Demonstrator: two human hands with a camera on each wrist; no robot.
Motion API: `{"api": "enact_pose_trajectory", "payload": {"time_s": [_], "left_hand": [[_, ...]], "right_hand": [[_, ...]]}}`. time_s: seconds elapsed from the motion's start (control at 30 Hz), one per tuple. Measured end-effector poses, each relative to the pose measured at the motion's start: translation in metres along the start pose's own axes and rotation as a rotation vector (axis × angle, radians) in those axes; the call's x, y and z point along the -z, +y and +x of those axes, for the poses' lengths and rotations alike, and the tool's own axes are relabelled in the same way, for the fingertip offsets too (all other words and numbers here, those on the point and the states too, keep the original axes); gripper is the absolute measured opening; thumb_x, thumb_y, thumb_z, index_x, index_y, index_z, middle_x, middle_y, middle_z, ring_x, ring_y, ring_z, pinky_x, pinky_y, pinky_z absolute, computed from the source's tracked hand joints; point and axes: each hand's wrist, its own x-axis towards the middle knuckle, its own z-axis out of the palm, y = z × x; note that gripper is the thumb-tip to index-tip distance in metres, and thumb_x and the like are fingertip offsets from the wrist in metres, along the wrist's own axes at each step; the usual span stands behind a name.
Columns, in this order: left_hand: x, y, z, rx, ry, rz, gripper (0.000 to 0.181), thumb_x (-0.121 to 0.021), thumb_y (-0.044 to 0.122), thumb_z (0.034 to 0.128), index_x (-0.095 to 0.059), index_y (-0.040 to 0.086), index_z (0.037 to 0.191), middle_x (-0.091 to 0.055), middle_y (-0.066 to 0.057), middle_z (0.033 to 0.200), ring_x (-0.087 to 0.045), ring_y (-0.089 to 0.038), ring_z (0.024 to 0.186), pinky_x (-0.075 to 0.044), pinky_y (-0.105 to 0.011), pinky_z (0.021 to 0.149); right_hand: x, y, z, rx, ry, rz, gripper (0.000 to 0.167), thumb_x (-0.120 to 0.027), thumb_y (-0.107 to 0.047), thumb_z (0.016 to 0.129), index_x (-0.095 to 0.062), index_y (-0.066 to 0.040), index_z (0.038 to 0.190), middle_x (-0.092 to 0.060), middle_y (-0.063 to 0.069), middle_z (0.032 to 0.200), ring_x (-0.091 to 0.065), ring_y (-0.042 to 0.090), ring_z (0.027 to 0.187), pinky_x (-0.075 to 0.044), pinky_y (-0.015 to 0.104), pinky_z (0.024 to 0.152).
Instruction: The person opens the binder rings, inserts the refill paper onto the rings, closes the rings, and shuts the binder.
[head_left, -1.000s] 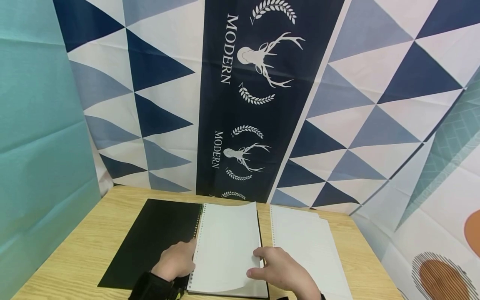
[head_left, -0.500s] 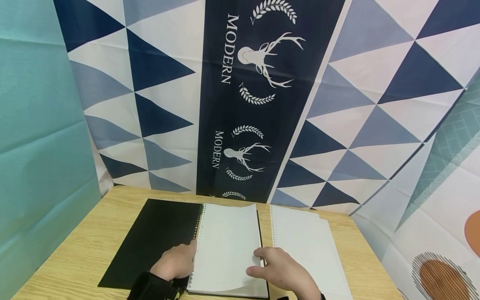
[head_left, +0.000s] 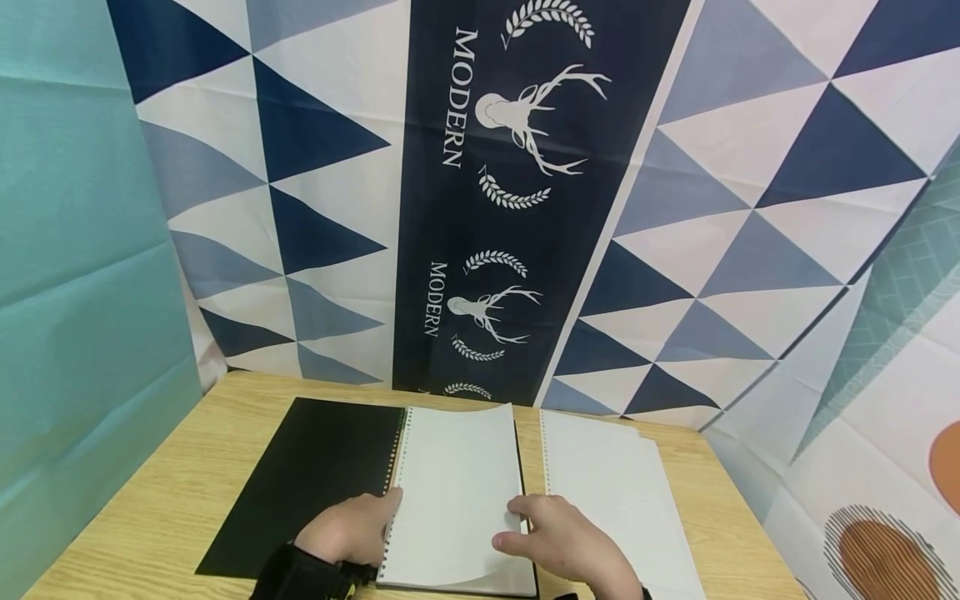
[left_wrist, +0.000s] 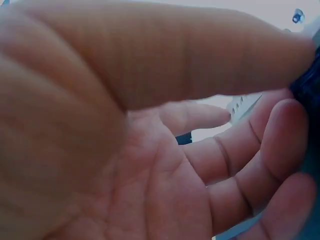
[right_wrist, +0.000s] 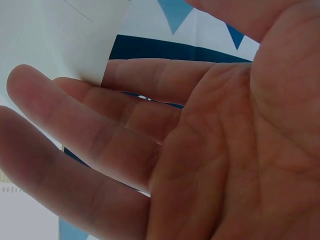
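A loose-leaf binder lies open, its black cover (head_left: 307, 475) to the left and a white punched paper stack (head_left: 457, 483) to the right. At the binding strip (head_left: 393, 454) between them, my left hand (head_left: 348, 529) grips the binder's inner edge near its lower half. Bent fingers (left_wrist: 285, 135) and an outstretched thumb meet a dark edge in the left wrist view. My right hand (head_left: 570, 533) holds the stack's right edge. In the right wrist view the paper (right_wrist: 60, 45) partly covers the fingers (right_wrist: 155, 75). The exact contact under the left hand is hidden.
A second pile of punched white sheets (head_left: 607, 467) lies right of the binder, partly behind the right forearm. The wooden table (head_left: 142, 492) meets a patterned cloth backdrop (head_left: 322, 167) behind and a teal cloth (head_left: 82, 250) at the left.
My left hand has slid slightly down along the binding, and its foremost digit reaches a bit farther over the paper's punched edge. The right hand stays in place.
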Motion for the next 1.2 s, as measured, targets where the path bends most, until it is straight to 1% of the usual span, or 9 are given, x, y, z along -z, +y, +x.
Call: {"api": "enact_pose_trajectory", "payload": {"time_s": [0.1, 0.23, 0.3, 0.43, 0.6, 0.8, 1.0, 1.1, 1.2], "left_hand": [[-0.001, 0.002, -0.001, 0.003, -0.008, 0.022, 0.048, -0.084, 0.005, 0.0748, -0.053, 0.011, 0.110, -0.057, -0.008, 0.085, -0.052, -0.027, 0.076, -0.039, -0.041, 0.068], [-0.004, 0.004, -0.001, 0.012, -0.006, 0.074, 0.055, -0.080, -0.007, 0.0673, -0.053, 0.012, 0.111, -0.056, -0.007, 0.085, -0.051, -0.025, 0.076, -0.040, -0.037, 0.067], [-0.005, 0.005, -0.001, 0.019, -0.003, 0.094, 0.059, -0.080, -0.009, 0.0649, -0.054, 0.012, 0.113, -0.056, -0.006, 0.086, -0.051, -0.025, 0.077, -0.040, -0.037, 0.068], [-0.004, 0.007, -0.002, 0.044, -0.009, 0.102, 0.065, -0.082, -0.010, 0.0634, -0.056, 0.012, 0.118, -0.056, -0.008, 0.094, -0.051, -0.027, 0.082, -0.042, -0.041, 0.071], [-0.002, 0.008, -0.004, 0.064, -0.030, 0.092, 0.074, -0.084, -0.012, 0.0635, -0.055, 0.013, 0.127, -0.056, -0.013, 0.109, -0.049, -0.030, 0.089, -0.044, -0.046, 0.076], [-0.003, 0.010, -0.005, 0.077, -0.017, 0.085, 0.082, -0.083, -0.014, 0.0624, -0.055, 0.013, 0.135, -0.052, -0.015, 0.118, -0.050, -0.031, 0.088, -0.042, -0.044, 0.071], [-0.005, 0.011, -0.006, 0.068, -0.010, 0.101, 0.072, -0.085, -0.010, 0.0615, -0.056, 0.016, 0.122, -0.047, -0.012, 0.106, -0.050, -0.030, 0.083, -0.040, -0.042, 0.067], [-0.007, 0.013, -0.006, 0.067, 0.014, 0.141, 0.068, -0.084, -0.010, 0.0599, -0.056, 0.015, 0.117, -0.046, -0.011, 0.102, -0.049, -0.029, 0.081, -0.040, -0.042, 0.067], [-0.009, 0.017, -0.004, 0.067, 0.042, 0.213, 0.065, -0.086, -0.007, 0.0599, -0.057, 0.011, 0.116, -0.048, -0.011, 0.098, -0.048, -0.028, 0.081, -0.041, -0.042, 0.068]], "right_hand": [[0.000, 0.000, 0.000, -0.003, -0.002, -0.003, 0.048, -0.077, -0.035, 0.087, -0.072, 0.005, 0.114, -0.074, 0.016, 0.109, -0.067, 0.032, 0.103, -0.053, 0.057, 0.089], [0.000, 0.000, 0.000, -0.007, -0.004, -0.004, 0.048, -0.077, -0.035, 0.087, -0.072, 0.005, 0.114, -0.074, 0.015, 0.108, -0.067, 0.031, 0.101, -0.054, 0.057, 0.088], [0.000, 0.000, 0.000, -0.010, -0.007, -0.002, 0.048, -0.077, -0.035, 0.087, -0.072, 0.005, 0.114, -0.074, 0.015, 0.107, -0.067, 0.031, 0.101, -0.054, 0.057, 0.088], [0.000, 0.000, 0.000, -0.026, -0.025, 0.007, 0.047, -0.077, -0.034, 0.087, -0.072, 0.005, 0.114, -0.074, 0.014, 0.107, -0.066, 0.030, 0.099, -0.053, 0.057, 0.088], [-0.001, 0.002, 0.001, -0.034, -0.053, 0.012, 0.046, -0.076, -0.035, 0.088, -0.072, 0.003, 0.113, -0.074, 0.012, 0.105, -0.066, 0.027, 0.097, -0.053, 0.055, 0.087], [-0.002, 0.008, 0.003, -0.025, -0.054, -0.008, 0.044, -0.074, -0.035, 0.090, -0.073, 0.003, 0.112, -0.074, 0.011, 0.104, -0.065, 0.028, 0.096, -0.053, 0.054, 0.085], [-0.005, 0.012, 0.005, -0.040, -0.048, -0.017, 0.038, -0.074, -0.036, 0.089, -0.074, -0.001, 0.103, -0.073, 0.010, 0.099, -0.061, 0.024, 0.088, -0.052, 0.048, 0.079], [-0.005, 0.014, 0.005, -0.039, -0.048, -0.022, 0.035, -0.074, -0.037, 0.089, -0.074, -0.003, 0.099, -0.073, 0.008, 0.097, -0.059, 0.021, 0.086, -0.051, 0.044, 0.076], [-0.006, 0.016, 0.005, -0.039, -0.058, -0.017, 0.033, -0.074, -0.037, 0.090, -0.072, -0.005, 0.093, -0.068, 0.005, 0.087, -0.055, 0.020, 0.080, -0.046, 0.038, 0.070]]}}
